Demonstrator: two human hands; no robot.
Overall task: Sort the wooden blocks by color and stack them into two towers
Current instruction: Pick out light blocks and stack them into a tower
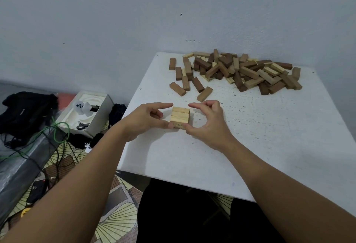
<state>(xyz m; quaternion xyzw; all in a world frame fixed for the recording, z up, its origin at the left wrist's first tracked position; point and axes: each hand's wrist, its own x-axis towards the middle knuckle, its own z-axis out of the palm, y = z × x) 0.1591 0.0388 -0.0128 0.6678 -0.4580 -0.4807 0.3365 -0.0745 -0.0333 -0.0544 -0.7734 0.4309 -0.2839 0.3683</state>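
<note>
— Between both hands, what is listed?
— One low stack of pale blocks (180,117) on the white table (269,146): three blocks side by side on top, the layer beneath mostly hidden. Dark marks on its near face are too small to read.
— State of the hands?
— Left hand (143,120) and right hand (209,125) stand apart, thumbs pressing the stack's near corners, forefingers arched over its far edge without clear contact.
— Beyond the hands?
— Mixed heap of blocks (240,71), brown and pale, many overlapped.
— Left of the left hand?
— Open white box (86,113) on the floor, contents unclear; black bag (27,107); green cable (55,129).
</note>
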